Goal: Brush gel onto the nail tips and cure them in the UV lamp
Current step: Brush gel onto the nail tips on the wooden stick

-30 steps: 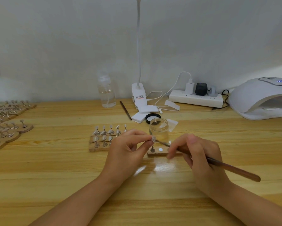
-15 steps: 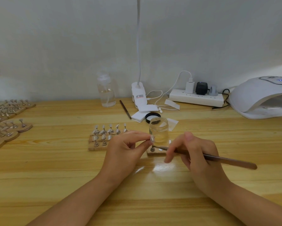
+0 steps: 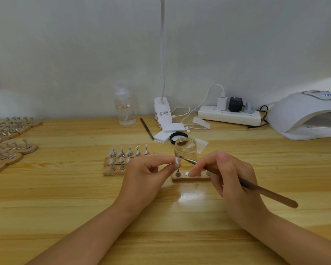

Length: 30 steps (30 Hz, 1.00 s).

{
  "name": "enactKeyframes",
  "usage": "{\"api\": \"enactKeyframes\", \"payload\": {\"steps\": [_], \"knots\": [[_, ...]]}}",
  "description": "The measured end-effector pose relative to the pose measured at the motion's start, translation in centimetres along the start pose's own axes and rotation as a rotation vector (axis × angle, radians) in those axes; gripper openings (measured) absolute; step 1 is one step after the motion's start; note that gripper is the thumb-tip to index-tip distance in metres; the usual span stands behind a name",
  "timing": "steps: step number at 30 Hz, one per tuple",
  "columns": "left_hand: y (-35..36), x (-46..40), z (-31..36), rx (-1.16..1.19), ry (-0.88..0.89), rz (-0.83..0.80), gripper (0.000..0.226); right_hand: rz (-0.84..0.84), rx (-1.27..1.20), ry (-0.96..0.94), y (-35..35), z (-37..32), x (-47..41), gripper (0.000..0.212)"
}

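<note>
Far left on the wooden table [image 3: 46, 197], rows of wooden holder strips [image 3: 11, 148] carry nail tips on metal stands. Nearer the centre, two more holder strips [image 3: 114, 163] stand side by side with tips mounted (the front row partly hidden by the left hand). Behind them are a clear pump bottle [image 3: 124, 108], a spare brush [image 3: 147, 128] lying flat, and a white clip lamp [image 3: 162, 109].

The left hand [image 3: 145, 178] pinches a nail tip [image 3: 177, 162] between thumb and forefinger, above a small wooden base [image 3: 191, 177]. The gel brush [image 3: 237, 180] touches that tip with its bristles, in front of an open clear gel jar [image 3: 185, 150] whose black lid [image 3: 178, 137] lies behind it. The right hand [image 3: 231, 180] grips the brush like a pen.

A power strip [image 3: 229, 116] sits against the wall, and the white UV lamp [image 3: 310, 115] stands far right, well apart from the hands.
</note>
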<state>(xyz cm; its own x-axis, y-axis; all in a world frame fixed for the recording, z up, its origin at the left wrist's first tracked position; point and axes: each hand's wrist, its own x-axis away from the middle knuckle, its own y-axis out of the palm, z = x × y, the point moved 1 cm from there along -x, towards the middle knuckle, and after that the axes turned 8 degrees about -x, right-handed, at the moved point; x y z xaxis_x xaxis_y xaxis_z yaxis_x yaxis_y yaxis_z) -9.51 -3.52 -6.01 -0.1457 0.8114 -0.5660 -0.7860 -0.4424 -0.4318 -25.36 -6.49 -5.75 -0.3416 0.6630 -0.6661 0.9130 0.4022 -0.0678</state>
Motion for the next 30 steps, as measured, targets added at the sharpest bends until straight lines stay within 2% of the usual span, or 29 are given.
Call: {"api": "enactKeyframes", "payload": {"steps": [2,6,12,16,18,22,26,30], "knots": [[0.0,0.0,0.0,-0.001,-0.003,0.001,0.013,-0.015,0.028,-0.008,0.0,0.2,0.1,0.048],[0.1,0.1,-0.2,0.017,-0.055,0.028,0.013,0.015,-0.102,0.028,0.0,0.0,0.3,0.050],[0.0,0.1,-0.2,-0.008,-0.059,0.018,0.016,-0.003,0.032,-0.006,-0.1,0.0,0.2,0.048],[0.1,0.0,-0.3,0.010,-0.074,0.020,0.014,-0.018,-0.083,0.029,0.0,-0.3,0.3,0.046],[0.1,0.0,-0.3,0.021,-0.065,0.019,0.012,-0.006,-0.007,0.000,0.0,-0.5,0.3,0.044],[0.1,0.0,0.1,0.043,0.008,-0.010,0.012,0.080,0.303,-0.090,-0.4,-0.6,-0.4,0.025],[0.0,0.0,0.4,0.031,0.101,-0.050,0.013,0.017,0.476,-0.091,-0.1,0.0,-0.6,0.040],[0.2,0.0,0.4,0.007,0.134,-0.068,0.015,-0.047,0.525,-0.102,0.0,0.4,-0.7,0.041]]}}
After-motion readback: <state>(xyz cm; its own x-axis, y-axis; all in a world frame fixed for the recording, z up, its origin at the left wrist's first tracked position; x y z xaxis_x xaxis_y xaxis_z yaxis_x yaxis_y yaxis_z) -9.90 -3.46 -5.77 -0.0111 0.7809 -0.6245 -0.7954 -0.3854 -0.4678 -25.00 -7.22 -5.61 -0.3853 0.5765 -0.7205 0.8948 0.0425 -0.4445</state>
